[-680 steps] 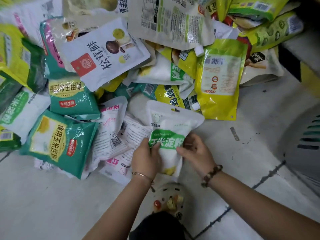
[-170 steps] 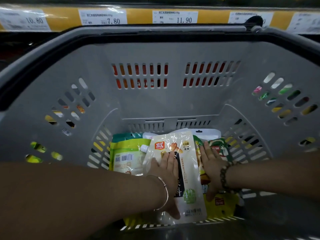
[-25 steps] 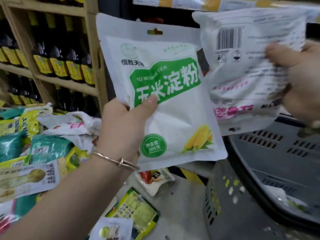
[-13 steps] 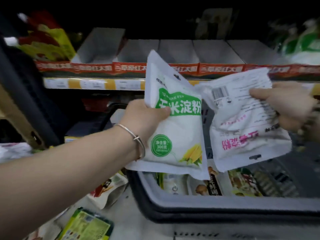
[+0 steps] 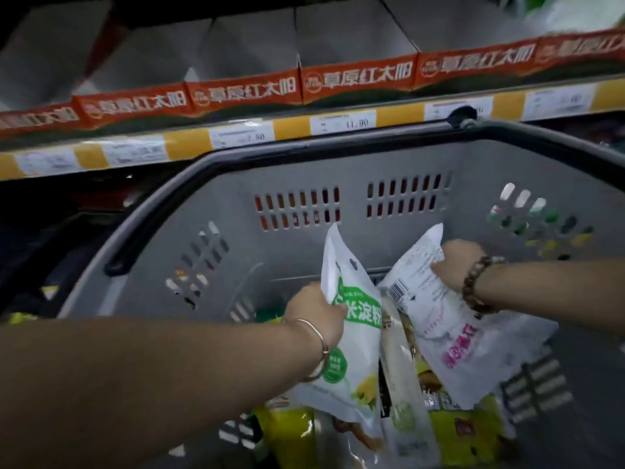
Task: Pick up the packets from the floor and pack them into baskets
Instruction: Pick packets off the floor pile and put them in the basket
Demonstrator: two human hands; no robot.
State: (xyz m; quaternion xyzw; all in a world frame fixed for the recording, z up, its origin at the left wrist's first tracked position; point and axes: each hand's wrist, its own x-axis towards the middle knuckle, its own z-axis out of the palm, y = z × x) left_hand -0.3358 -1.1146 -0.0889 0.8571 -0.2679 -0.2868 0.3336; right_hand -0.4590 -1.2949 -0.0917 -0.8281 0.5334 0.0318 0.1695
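Inside grey basket (image 5: pixel 236 198) | left hand (image 5: pixel 314 313) grips green-label packet (image 5: pixel 351 333) by its edge | right hand (image 5: pixel 453 265) pinches pink-print packet (image 5: pixel 449 333) near top | both tilted, lower ends toward packed packets (image 5: pixel 466 431) | likely so they slot in side by side

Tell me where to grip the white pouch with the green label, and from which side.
Grip the white pouch with the green label by its flat upper left edge, coming from the left, as the left hand does. It stands nearly upright in the grey plastic basket, while the white packet with pink lettering crowds its right side.
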